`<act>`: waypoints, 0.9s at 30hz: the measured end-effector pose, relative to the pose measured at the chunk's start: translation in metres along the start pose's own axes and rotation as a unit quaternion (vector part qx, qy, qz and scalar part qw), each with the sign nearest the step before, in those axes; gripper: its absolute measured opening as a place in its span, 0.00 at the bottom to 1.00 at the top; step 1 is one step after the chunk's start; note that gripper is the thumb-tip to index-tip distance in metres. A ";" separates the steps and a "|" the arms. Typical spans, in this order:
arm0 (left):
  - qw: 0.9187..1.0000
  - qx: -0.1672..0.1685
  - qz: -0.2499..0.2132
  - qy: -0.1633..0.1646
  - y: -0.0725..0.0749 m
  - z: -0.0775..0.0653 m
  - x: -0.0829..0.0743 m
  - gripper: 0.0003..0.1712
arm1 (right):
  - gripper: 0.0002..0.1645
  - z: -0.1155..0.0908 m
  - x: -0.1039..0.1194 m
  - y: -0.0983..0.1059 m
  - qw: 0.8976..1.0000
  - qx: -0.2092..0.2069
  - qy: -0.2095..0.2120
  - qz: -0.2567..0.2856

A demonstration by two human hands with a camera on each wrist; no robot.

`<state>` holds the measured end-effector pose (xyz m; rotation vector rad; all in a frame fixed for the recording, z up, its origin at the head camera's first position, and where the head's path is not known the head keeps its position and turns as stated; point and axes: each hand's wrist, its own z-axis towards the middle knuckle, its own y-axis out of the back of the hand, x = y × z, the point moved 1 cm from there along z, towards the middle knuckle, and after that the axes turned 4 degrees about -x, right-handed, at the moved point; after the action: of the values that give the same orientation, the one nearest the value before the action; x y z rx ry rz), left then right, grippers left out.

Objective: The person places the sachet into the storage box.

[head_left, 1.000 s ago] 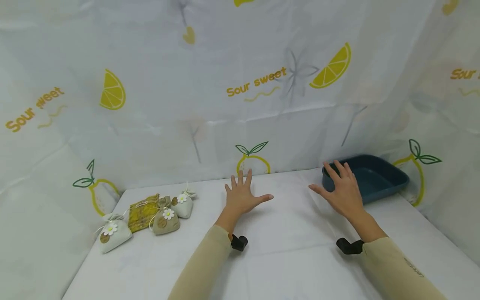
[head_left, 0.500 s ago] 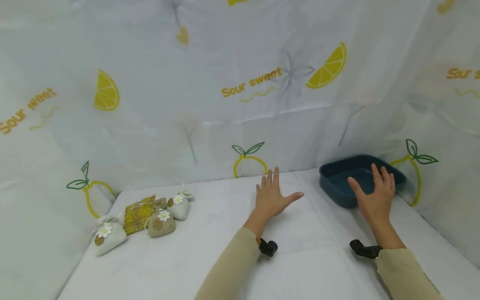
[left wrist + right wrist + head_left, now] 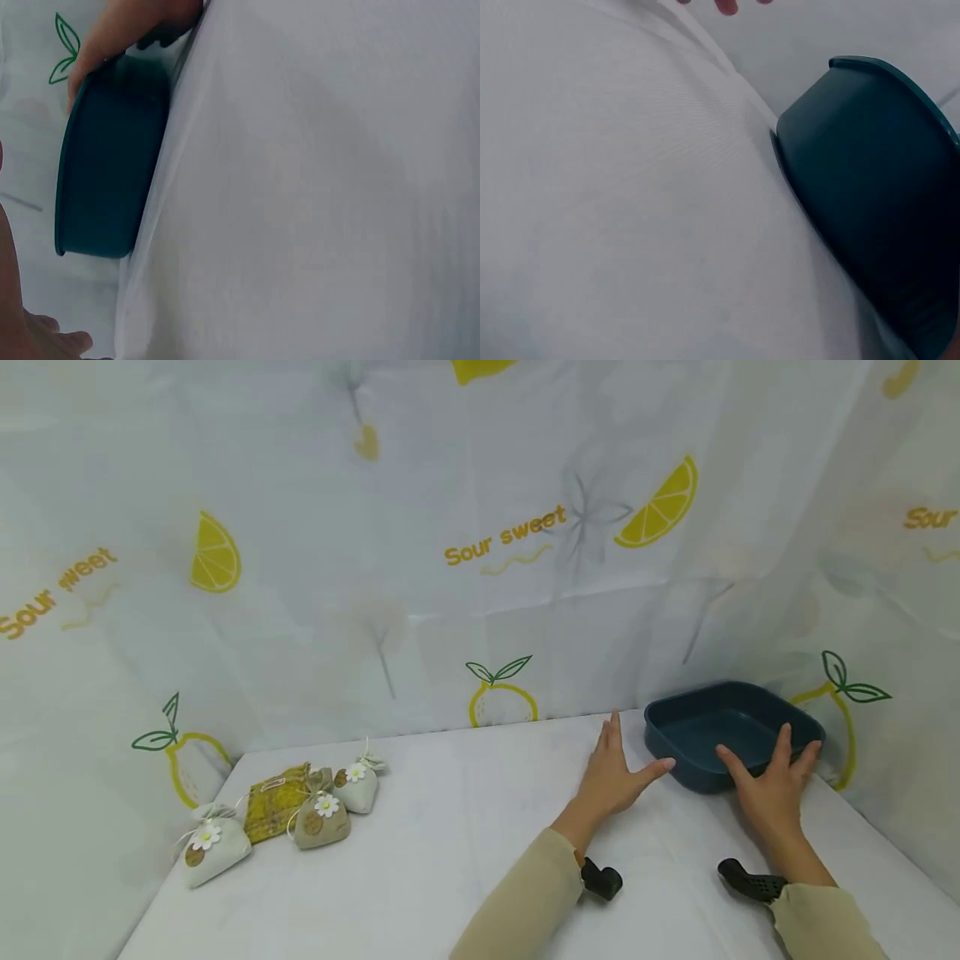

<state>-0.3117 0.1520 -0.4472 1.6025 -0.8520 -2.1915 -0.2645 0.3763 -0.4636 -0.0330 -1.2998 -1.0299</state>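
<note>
A dark blue rectangular basin stands at the back right of the white table. My right hand is at its front right side, thumb and fingers spread, fingertips overlapping the rim in the head view. Just left of the basin, my left hand reaches forward with fingers straight and thumb pointing toward the basin's wall. In the left wrist view the basin shows side-on, with the right hand at its far end. The right wrist view shows the basin's outer wall close up.
At the left lie a white drawstring sachet, a yellow patterned pouch, a beige sachet and another white sachet. Lemon-printed white cloth hangs behind and beside the table.
Both hands have moved right. The left hand has come from mid-table to beside the basin, while the right has crossed from the basin's left side to its right front. The sachets stay put.
</note>
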 end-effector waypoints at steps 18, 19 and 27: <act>0.987 -0.057 -0.140 0.045 -0.061 0.006 -0.030 0.56 | 0.61 -0.013 -0.007 -0.003 1.000 -0.024 -0.009 0.014; 0.987 -0.059 -0.143 0.049 -0.064 0.006 -0.029 0.55 | 0.61 -0.014 -0.008 -0.003 0.999 -0.029 -0.007 0.018; 0.979 -0.074 -0.183 0.044 -0.066 0.014 -0.028 0.53 | 0.61 -0.008 -0.004 -0.001 0.994 -0.082 -0.005 0.077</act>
<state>-0.3089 0.2232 -0.4641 1.8845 -0.3790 -2.3344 -0.2585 0.3738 -0.4694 -0.2597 -1.1996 -1.0034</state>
